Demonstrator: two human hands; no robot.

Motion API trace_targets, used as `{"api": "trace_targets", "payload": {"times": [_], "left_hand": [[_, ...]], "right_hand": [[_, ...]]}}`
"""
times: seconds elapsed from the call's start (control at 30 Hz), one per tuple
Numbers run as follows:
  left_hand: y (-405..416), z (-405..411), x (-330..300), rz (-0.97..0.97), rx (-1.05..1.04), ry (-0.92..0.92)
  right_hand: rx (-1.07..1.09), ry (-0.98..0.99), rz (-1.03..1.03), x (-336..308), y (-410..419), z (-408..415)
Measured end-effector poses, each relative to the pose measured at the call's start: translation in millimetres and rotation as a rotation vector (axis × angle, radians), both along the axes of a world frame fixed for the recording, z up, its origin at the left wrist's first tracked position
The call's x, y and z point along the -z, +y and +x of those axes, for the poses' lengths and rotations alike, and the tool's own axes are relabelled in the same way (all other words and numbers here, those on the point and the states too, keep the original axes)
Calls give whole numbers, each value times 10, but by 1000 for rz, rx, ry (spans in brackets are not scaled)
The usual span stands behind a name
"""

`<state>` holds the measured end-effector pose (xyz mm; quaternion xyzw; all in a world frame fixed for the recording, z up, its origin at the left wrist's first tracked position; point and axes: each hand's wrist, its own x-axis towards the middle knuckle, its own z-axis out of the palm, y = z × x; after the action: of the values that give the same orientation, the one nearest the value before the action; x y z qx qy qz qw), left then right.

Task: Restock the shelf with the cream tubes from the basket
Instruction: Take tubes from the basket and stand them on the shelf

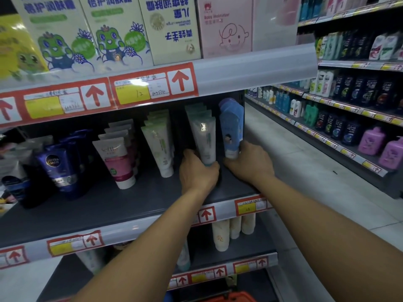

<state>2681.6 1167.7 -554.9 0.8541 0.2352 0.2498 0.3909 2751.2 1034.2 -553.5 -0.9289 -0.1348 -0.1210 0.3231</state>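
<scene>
Supermarket shelving filled the view, with a dark grey metal shelf (122, 199) at mid height, its front rail lined with red arrow labels and yellow price tags. On it stood rows of tubes, caps down: dark blue tubes (58, 168) at far left, white and pink tubes (118, 162) next, then white tubes with green print (160, 147). Right of a gap, the left hand (197, 171) gripped the base of a white tube with a teal cap (204, 141), fingers curled around its lower end; more of the same tubes stood in a row behind it. Just beside it, at the right end of the shelf, the right hand (248, 162) held the bottom of a light blue tube with a small cartoon figure (232, 131), fingers wrapped around the cap end, with similar blue tubes behind. Cream-coloured bottles (221, 235) stood on the shelf below. An orange basket rim (231, 297) showed at the bottom edge. Large boxes with green frog cartoons (87, 33) sat on the shelf above.
</scene>
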Motion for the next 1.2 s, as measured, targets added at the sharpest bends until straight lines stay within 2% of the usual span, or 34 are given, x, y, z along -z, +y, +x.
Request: {"api": "trace_targets", "payload": {"times": [0.83, 1.2], "left_hand": [[13, 3, -3, 3, -4, 10], [18, 7, 5, 14, -9, -5]], "right_hand": [[117, 34, 180, 36, -25, 14], [118, 31, 187, 54, -29, 33]]}}
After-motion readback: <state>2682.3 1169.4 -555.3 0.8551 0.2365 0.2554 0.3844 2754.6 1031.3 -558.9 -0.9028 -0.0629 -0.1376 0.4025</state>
